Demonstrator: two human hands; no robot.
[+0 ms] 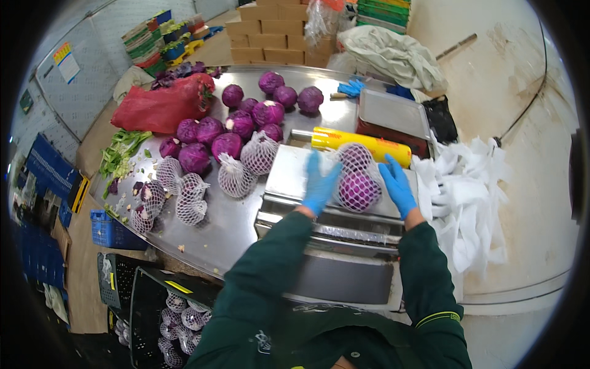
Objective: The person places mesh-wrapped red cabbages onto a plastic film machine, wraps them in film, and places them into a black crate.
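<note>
Two red cabbages in white foam netting, a nearer one (359,190) and one just behind it (354,157), sit together on the film-wrapping machine (287,172). My left hand (320,186), in a blue glove, is beside them on the left with its fingers spread. On the other side, my blue-gloved right hand (398,186) has its fingers stretched out, a little apart from the netting. Neither hand grips anything. Behind the cabbages lies a yellow roll of cling film (369,146) across the back of the machine.
Bare red cabbages (227,145) and netted ones (237,176) crowd the steel table (236,246) to the left, by a red mesh sack (163,104). White foam nets (461,203) heap at right. A black crate (147,307) of netted cabbages stands below left.
</note>
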